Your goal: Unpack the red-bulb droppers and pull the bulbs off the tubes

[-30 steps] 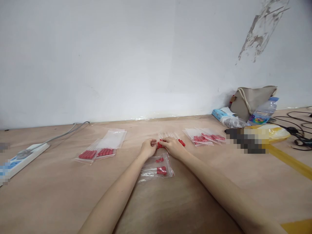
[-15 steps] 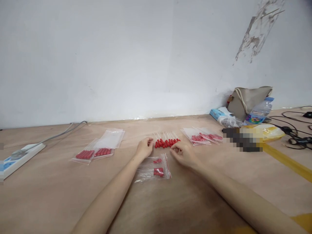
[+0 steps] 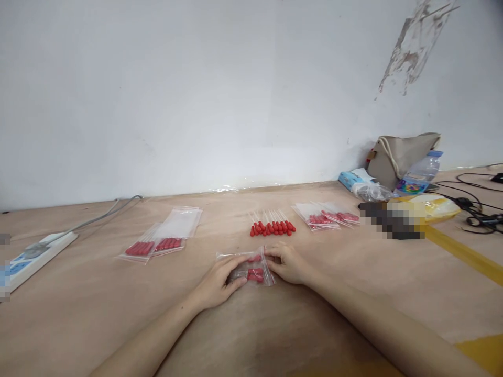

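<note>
A clear zip bag (image 3: 241, 273) with a few red-tipped sticks inside lies in front of me, its red-lined seal edge facing right. My left hand (image 3: 220, 281) grips it across its width, with the fingers along the far side and the thumb on the near side. At the seal edge, the fingertips of my right hand (image 3: 288, 263) pinch the bag's far right corner. Just beyond the hands lies a row of loose white sticks with red bulb-like tips (image 3: 273, 228). The exact contact of the curled right fingers is partly hidden.
Filled zip bags (image 3: 168, 222) lie to the left, and more filled bags (image 3: 326, 217) to the right. A power strip (image 3: 39, 259) sits at far left. A tissue pack (image 3: 351, 179), a plastic bottle (image 3: 420, 175), a beige bag (image 3: 401, 154) and black cables (image 3: 481, 222) crowd the right.
Both hands have drawn back from the row of red-tipped sticks to the zip bag. They have taken hold of it, the left from its left end, the right at the seal edge.
</note>
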Demonstrator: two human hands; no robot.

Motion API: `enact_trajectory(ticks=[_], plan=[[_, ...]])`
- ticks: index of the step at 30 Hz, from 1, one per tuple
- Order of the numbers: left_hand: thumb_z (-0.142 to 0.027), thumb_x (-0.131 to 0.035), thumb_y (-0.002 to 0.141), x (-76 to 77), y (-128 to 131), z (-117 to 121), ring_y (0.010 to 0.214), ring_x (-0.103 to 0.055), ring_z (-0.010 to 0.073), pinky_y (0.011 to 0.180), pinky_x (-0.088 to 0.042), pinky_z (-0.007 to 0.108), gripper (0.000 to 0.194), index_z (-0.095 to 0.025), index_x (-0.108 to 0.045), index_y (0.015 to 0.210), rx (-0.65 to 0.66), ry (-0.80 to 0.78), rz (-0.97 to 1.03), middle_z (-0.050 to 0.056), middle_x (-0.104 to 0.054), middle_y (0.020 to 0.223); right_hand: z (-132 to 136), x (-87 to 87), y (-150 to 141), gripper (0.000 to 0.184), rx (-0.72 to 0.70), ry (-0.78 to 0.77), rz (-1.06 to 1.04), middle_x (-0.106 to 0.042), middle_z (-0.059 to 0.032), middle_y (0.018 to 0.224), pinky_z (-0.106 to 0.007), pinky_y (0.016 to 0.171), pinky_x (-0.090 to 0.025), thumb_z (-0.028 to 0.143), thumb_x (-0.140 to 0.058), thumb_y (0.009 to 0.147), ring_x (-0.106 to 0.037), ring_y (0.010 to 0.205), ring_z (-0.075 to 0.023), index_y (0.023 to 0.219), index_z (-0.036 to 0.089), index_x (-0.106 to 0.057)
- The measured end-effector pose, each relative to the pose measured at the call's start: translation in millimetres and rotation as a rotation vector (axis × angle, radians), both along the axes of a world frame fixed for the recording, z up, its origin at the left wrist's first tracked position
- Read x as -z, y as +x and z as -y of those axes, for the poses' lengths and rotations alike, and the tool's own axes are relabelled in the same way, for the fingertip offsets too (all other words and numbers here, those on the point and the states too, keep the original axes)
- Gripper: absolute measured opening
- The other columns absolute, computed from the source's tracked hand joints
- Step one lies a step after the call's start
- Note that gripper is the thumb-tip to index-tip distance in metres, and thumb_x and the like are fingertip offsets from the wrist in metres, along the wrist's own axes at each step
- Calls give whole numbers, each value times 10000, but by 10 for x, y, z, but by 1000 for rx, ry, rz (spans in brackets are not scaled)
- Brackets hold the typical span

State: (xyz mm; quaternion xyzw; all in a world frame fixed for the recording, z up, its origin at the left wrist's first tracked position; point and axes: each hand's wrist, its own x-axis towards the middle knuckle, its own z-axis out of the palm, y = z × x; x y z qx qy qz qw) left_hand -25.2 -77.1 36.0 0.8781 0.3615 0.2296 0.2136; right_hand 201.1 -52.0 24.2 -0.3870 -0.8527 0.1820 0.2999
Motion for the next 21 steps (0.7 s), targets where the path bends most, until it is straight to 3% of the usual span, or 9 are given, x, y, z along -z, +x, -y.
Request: enact_trajectory(ticks=[6, 9, 14, 21], plan=[[-329, -495, 827, 84, -25, -11, 1098, -488, 203, 944, -387, 379, 406, -243, -453, 1221, -81, 25, -5, 59, -540, 1206, 19, 42, -16, 121, 11, -19, -39, -579, -11, 693, -246, 645, -363, 290, -578, 757, -492, 681, -134, 739, 180, -624], [-328, -493, 827, 119, -39, -17, 1100, -486, 203, 947, -385, 381, 401, -234, -459, 1216, -84, 26, -10, 62, -538, 1208, 43, 23, 15, 176, -45, -45, -123, -609, -28, 851, -280, 737, -389, 318, -640, 708, -523, 814, -164, 830, 192, -618], [-319, -487, 829, 111, -35, -22, 1097, -487, 195, 936, -394, 365, 392, -246, -458, 1213, -72, 34, -18, 54, -531, 1212, 26, -24, 6, 213, -242, -135, -142, -616, -26, 950, -275, 782, -412, 271, -600, 747, -549, 873, -158, 951, 213, -620], [-360, -485, 832, 78, -25, -7, 1118, -474, 195, 953, -376, 362, 398, -249, -457, 1214, -69, 29, -44, 50, -527, 1220, 5, -57, 21, 167, -239, -178, -72, -615, -35, 882, -245, 710, -427, 160, -518, 766, -553, 798, -141, 888, 176, -631]])
